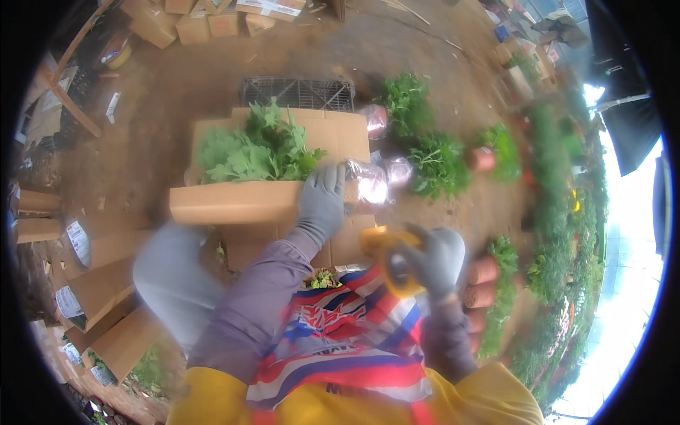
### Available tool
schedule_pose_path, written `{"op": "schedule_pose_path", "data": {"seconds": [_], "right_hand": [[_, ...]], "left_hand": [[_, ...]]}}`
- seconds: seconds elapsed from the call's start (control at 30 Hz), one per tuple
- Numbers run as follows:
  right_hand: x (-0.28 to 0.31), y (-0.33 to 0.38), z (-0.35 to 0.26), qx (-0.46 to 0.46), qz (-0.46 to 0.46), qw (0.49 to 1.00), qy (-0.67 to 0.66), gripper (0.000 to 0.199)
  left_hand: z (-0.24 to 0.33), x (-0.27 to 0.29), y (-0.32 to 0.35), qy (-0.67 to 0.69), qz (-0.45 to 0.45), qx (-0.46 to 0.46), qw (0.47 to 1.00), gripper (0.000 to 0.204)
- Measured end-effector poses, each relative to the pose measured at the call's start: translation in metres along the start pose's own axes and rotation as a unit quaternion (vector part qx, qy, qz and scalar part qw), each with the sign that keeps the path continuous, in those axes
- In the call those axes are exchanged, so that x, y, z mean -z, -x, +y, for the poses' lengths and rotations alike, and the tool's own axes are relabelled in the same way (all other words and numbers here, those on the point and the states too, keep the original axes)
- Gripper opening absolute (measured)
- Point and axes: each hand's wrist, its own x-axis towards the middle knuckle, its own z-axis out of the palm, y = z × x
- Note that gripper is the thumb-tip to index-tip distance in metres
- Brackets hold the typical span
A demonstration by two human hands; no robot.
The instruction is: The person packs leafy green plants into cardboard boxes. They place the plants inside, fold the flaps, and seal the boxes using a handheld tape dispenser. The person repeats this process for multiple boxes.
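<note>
A long cardboard box (237, 203) lies in front of me with leafy green plants (262, 152) showing from it. My left hand (322, 202), in a grey glove, is closed over the near right edge of the box. To the right and nearer my body, my right hand (438, 263), also gloved in grey, grips a yellow tape dispenser (398, 263). Motion smears the dispenser, and its far end is hard to make out. Beside the box's right end are pots wrapped in clear plastic (370, 183), their green plants (439, 164) pointing right.
Behind the box stands a dark wire-mesh crate (297, 92). Flattened cardboard boxes (106, 301) lie at left, and more boxes (212, 25) sit at the back. Reddish pots (482, 283) with plants lie to the right, near rows of greenery (559, 234).
</note>
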Motion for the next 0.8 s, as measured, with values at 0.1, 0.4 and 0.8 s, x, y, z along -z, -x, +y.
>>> {"op": "schedule_pose_path", "data": {"seconds": [0.1,0.4,0.8], "right_hand": [[0.053,-0.026,-0.006,0.032,0.039,0.989,-0.139,0.043],[-0.075,-0.271,0.013,0.409,0.054,0.910,-0.037,0.050],[-0.081,-0.174,0.036,0.326,-0.086,0.936,0.104,0.089]], "left_hand": [[0.011,0.001,-0.012,-0.053,0.022,-0.033,0.998,0.083],[0.022,-0.003,-0.061,-0.043,-0.132,0.052,0.989,0.086],[0.015,-0.002,-0.061,0.070,-0.135,0.053,0.987,0.086]]}}
